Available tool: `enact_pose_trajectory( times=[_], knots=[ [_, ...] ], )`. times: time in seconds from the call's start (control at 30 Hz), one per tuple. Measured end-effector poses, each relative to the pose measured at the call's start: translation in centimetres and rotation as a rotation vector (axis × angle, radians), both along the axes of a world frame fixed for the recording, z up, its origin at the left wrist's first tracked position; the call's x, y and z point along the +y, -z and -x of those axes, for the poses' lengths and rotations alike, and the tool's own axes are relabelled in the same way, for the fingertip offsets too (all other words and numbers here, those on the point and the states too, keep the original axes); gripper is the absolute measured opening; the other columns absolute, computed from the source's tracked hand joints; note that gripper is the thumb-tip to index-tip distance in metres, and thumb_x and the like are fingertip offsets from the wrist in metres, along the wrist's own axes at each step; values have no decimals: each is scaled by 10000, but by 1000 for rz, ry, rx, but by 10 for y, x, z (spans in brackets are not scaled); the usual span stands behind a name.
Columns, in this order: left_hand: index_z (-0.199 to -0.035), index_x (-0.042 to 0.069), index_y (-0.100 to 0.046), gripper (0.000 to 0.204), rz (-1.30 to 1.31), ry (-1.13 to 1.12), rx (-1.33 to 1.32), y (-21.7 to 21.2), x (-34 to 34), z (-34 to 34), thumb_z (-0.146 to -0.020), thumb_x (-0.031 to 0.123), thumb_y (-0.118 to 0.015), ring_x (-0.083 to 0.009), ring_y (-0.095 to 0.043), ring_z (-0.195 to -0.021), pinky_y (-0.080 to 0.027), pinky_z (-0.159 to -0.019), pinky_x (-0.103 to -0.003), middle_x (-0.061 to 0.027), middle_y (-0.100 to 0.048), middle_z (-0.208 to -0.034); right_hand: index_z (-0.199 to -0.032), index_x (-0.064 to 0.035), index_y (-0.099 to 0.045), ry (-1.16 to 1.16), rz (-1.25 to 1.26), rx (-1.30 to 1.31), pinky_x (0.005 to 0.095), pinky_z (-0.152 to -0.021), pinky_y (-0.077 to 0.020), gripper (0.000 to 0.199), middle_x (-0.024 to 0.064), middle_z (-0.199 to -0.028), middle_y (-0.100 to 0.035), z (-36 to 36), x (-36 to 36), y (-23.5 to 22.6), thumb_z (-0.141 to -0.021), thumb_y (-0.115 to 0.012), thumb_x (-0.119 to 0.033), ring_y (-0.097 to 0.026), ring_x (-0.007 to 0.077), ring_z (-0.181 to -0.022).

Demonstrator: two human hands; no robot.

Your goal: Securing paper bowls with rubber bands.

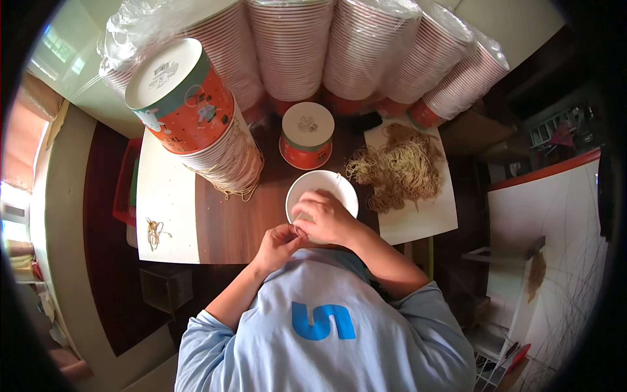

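A white paper cup (324, 185) lies with its open mouth toward me at the table's near edge. My right hand (328, 217) rests over its lower rim, fingers curled. My left hand (279, 243) meets it from the left, and both pinch a thin yellowish rubber band (298, 225) between them. A heap of tan rubber bands (396, 168) lies on a white sheet (418, 222) to the right of the cup.
An upside-down orange-and-white cup (307, 134) stands behind the white one. A tall cup stack (196, 111) leans at the left, bands beneath it. Plastic-wrapped cup stacks (366, 46) fill the back. A few bands (155, 232) lie on a white sheet (166, 196) at the left.
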State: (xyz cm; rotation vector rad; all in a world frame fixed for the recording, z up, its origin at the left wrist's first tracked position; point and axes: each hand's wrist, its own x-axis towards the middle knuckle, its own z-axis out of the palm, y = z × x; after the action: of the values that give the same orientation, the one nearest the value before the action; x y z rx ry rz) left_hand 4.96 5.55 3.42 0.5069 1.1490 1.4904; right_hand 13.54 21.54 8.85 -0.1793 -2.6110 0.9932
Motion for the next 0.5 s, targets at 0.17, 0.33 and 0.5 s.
enact_pose_trajectory(
  times=[0.17, 0.33, 0.5],
  knots=[
    [-933, -35, -571, 65, -22, -7, -47, 4, -11, 6, -891, 7, -545, -164, -616, -885, -501, -842, -305, -69, -624, -917, -771, -90, -586, 202, -62, 79, 382, -770, -433, 137, 50, -851, -565, -22, -4, -1, -677, -686, -81, -553, 277, -817],
    [-939, -34, -569, 72, -25, -2, -81, 3, -9, 6, -893, 16, -547, -163, -618, -872, -506, -841, -310, -69, -625, -920, -781, -84, -598, 44, 42, 4, 365, -741, -445, 135, 44, -854, -579, -39, -11, 16, -674, -679, -71, -567, 250, -824],
    [-941, -28, -577, 75, -31, -22, 17, 0, -7, 6, -870, -4, -572, -156, -624, -862, -517, -806, -295, -74, -632, -908, -775, -79, -593, 6, 7, 21, 374, -749, -438, 79, 55, -813, -562, -33, -17, 31, -708, -633, -80, -568, 254, -782]
  ],
)
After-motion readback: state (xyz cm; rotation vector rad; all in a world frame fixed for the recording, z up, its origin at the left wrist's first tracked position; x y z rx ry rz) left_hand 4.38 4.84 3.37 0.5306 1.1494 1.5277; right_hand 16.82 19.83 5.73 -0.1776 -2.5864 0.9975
